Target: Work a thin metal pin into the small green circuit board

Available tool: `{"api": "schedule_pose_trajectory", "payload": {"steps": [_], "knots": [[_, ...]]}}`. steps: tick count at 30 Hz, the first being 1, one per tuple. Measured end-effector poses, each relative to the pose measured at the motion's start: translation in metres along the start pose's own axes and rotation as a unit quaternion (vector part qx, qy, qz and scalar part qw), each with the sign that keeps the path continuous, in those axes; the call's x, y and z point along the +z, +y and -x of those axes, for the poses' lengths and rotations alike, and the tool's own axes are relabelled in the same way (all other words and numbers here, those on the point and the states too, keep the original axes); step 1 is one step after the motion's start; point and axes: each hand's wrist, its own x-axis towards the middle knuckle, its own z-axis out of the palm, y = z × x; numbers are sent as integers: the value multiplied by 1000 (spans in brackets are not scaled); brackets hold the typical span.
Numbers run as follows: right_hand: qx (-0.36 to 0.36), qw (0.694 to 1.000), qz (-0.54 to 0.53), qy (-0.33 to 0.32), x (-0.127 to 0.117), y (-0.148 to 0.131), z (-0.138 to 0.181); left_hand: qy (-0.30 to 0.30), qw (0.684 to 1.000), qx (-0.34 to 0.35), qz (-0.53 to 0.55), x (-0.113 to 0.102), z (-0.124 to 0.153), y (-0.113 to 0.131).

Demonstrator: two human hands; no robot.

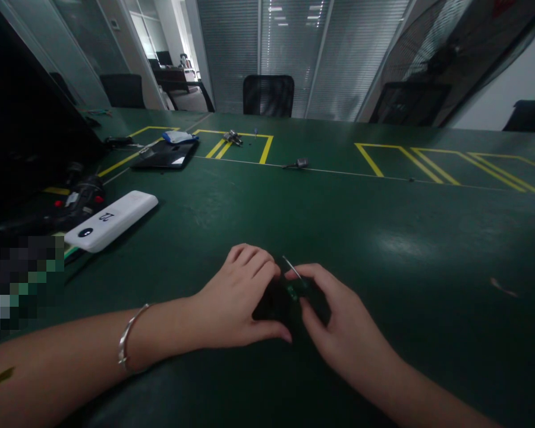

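My left hand [245,300] rests low over the table, its fingers bent and its thumb stretched well apart from them, with nothing visibly gripped. Close by on the right, my right hand [332,309] curls its thumb and fingers around a thin metal rod [293,268], whose tip points up and to the left. A small dark green piece [291,292] with pale marks lies between the right thumb and fingertips. Dim light hides its kind, and I cannot tell whether it is joined to the rod.
A white power bank [111,221] marked 22 lies left on the green table [232,202]. Behind it are a black flat case [163,156] with a blue-white packet [178,137], metal parts [232,138] and a small grey cylinder [302,162]. Black gear [82,199] stands far left.
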Motion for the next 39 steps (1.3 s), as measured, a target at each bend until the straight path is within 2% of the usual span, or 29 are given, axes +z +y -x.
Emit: {"api": "schedule_pose_trajectory", "payload": {"steps": [7,11,14,18,21,25,28,39], "knots": [[17,999,34,-18,2,-1,0,-9,1000,-15,-4,1,0,1],[18,999,36,-16,3,1,0,8,999,-23,30,2,0,1],[17,1000,19,-1,1,0,0,28,996,-13,84,2,1,-1],[8,998,-39,50,-1,-1,0,29,984,-26,173,2,2,-3],[-21,995,-61,80,-2,-2,2,24,968,-44,247,2,2,-4],[-66,993,-59,83,-1,-3,5,30,944,-24,326,3,2,-3],[-74,993,-53,80,-2,-4,4,28,946,-8,323,3,2,-2],[-80,994,-40,68,-2,-3,3,28,953,-20,302,3,1,-1]]}}
